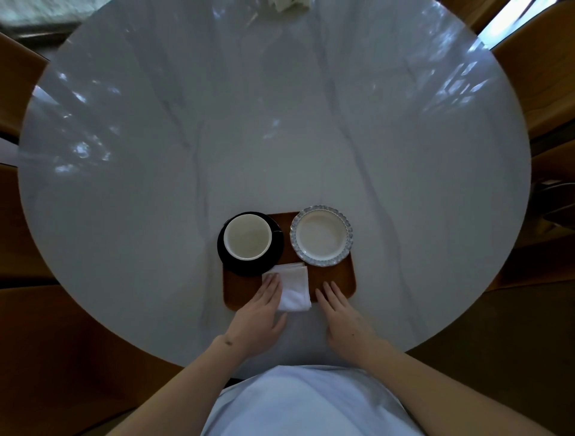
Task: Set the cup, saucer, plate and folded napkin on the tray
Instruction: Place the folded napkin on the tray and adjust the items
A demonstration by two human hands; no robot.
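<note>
A brown wooden tray (334, 281) lies on the table in front of me. On its left stands a cup (247, 236), white inside, on a black saucer (273, 252) that overhangs the tray's left edge. At the tray's right rear sits a white plate (322, 235) with a frilled blue-grey rim. A folded white napkin (294, 286) lies at the tray's front middle. My left hand (259, 314) lies flat, its straight fingers resting on the napkin's left part. My right hand (342, 314) lies flat too, fingertips on the tray's front edge, just right of the napkin.
The round white marble table (280, 124) stretches far beyond the tray. Something white (287, 3) sits at its far edge. Brown chairs (538, 71) ring the table on both sides.
</note>
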